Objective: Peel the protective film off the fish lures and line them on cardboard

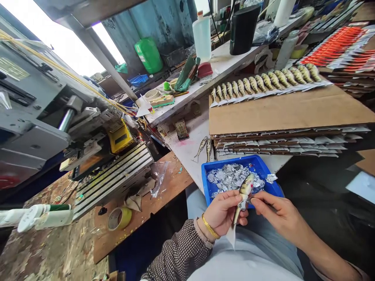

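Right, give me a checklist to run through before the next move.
1. Fish-shaped piece gripped in the left hand: ok.
2. Right hand up close to the piece: ok.
3. Right fingers touching the piece: cannot tell.
4. Foil pieces close by in the blue tray: ok.
5. All foil down inside the tray: not ok; one scrap sits at its rim.

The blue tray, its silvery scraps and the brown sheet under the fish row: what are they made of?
Blue tray: probably plastic, smooth, evenly coloured. Silvery scraps: likely foil, crinkled and glinting; metal or metallised film is unclear. Brown sheet: seemingly cardboard, matt and tan.
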Demonstrator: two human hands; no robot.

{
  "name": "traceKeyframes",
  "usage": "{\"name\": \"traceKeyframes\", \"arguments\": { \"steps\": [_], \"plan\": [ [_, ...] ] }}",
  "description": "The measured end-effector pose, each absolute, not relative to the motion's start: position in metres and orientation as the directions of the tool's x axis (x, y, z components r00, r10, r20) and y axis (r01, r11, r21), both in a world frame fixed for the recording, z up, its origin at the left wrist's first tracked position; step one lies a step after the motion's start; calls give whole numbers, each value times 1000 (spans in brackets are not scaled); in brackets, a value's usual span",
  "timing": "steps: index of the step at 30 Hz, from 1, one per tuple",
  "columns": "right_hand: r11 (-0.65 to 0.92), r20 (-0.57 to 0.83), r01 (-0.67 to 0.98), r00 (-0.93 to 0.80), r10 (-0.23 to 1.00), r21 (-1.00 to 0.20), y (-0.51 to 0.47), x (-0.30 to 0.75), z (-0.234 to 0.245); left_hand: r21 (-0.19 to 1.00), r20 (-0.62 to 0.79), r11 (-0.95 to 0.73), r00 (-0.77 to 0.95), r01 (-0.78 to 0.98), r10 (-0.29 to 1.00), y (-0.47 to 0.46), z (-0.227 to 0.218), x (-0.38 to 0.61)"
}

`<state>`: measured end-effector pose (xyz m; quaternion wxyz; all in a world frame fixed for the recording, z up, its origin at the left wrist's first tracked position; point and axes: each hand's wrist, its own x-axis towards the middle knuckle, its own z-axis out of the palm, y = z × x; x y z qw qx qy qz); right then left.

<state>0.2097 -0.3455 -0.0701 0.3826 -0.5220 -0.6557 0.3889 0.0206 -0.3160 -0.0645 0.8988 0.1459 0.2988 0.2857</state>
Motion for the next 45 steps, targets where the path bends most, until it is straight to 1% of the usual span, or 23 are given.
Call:
{"name": "traceKeyframes", "arguments": {
  "steps": [3,8,15,20,25,28,32,35,41,45],
  "plan": [
    [138,74,378,-180,981,-916,-345,210,-72,453,-465,789,645,-416,607,-317,-66,20],
    [150,66,438,-202,977,-886,-347,212,-76,451,-482,797,642,-402,597,-316,-65,19],
    [133,6,432,-284,959,-892,-350,217,-78,450,-471,804,663,-387,583,-312,-59,19],
    [169,31,455,-294,955,-874,-352,212,-77,468,-495,803,644,-368,584,-309,-58,19],
    [263,114,479,-316,942,-838,-352,207,-76,503,-532,789,593,-352,604,-310,-61,21],
    [340,195,527,-313,930,-779,-355,204,-78,520,-542,778,568,-352,619,-312,-62,23],
    [435,339,653,-277,899,-620,-359,199,-82,526,-567,762,511,-379,646,-314,-65,27],
    [460,407,704,-260,876,-541,-359,195,-83,512,-568,752,494,-414,658,-317,-68,29],
    [500,431,729,-306,849,-468,-359,198,-88,506,-579,758,489,-411,652,-319,-70,31],
    [524,450,755,-338,826,-394,-358,201,-91,509,-577,757,491,-410,653,-319,-71,33]
  ]
}}
